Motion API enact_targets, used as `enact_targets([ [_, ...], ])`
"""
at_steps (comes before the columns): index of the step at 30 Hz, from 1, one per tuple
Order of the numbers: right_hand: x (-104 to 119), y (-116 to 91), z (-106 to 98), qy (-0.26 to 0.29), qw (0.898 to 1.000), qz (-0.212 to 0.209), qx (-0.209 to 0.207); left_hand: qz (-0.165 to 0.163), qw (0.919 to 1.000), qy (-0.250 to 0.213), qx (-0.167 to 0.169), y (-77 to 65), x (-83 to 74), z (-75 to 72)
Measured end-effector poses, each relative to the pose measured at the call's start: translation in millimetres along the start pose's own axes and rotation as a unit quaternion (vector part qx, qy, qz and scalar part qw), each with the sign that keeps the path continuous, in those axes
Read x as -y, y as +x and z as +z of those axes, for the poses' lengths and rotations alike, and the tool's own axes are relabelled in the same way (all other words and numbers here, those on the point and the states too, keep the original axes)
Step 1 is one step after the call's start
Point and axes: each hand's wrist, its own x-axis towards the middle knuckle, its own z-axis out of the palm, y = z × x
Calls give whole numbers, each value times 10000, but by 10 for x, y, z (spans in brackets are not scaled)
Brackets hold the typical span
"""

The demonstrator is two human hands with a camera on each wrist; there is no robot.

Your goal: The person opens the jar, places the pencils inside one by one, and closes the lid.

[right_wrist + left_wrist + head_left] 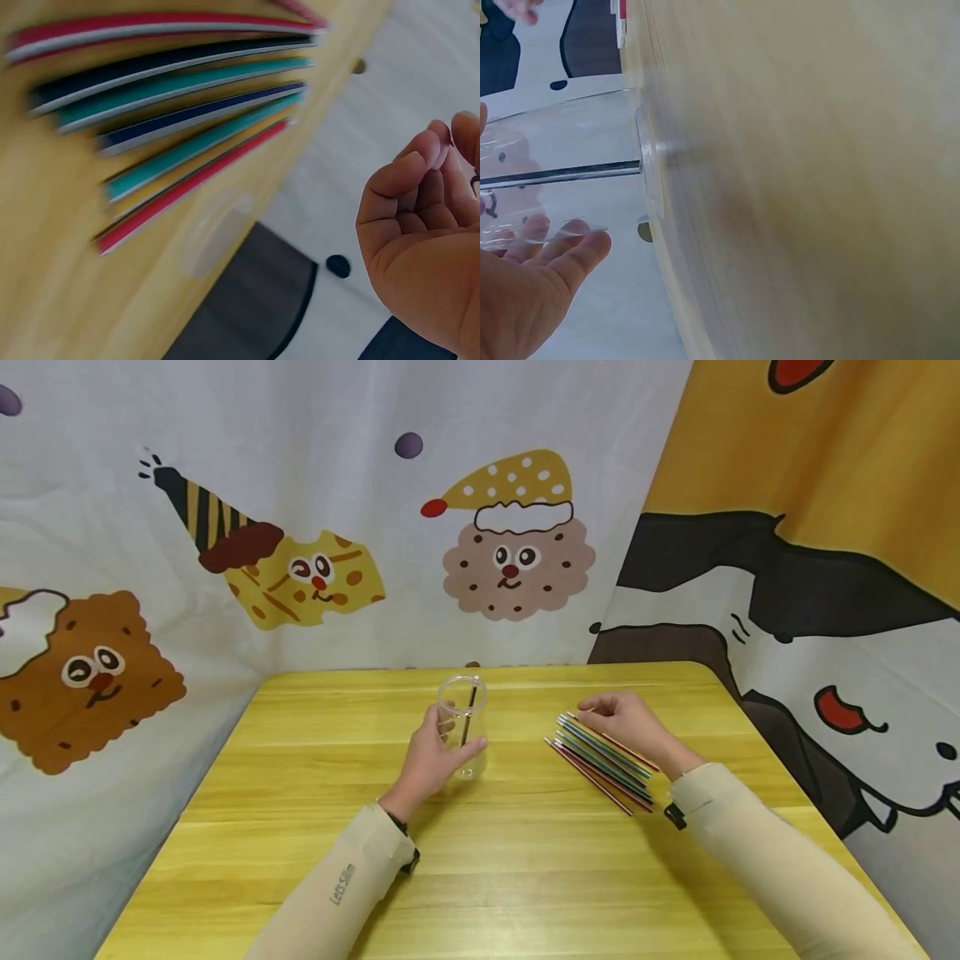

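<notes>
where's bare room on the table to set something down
Bare patches of yellow wood-grain table lie left of the left hand and in front, between the beige sleeves. Crowded: around the clear plastic cup and the slim multicoloured sticks near the right hand.

Even bright light, faint shadows, blurred sticks (150,30)

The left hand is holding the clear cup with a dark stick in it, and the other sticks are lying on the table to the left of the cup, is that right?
Not quite: the head view shows the other sticks lying on the table to the right of the clear cup. The left hand does hold that cup, with a dark stick in it.
</notes>
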Motion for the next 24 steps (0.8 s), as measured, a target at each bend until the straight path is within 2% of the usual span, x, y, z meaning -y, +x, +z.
enact_targets([
  [6,-133,-65,108,-634,9978,-98,139,-37,10000,-2,-39,-8,2,-13],
  [15,-137,-94,350,-1123,9916,-586,258,30,10000,23,-44,-7,7,-12],
  [24,-108,-121,461,-1668,9834,-635,335,0,10000,32,-11,-1,6,-4],
])
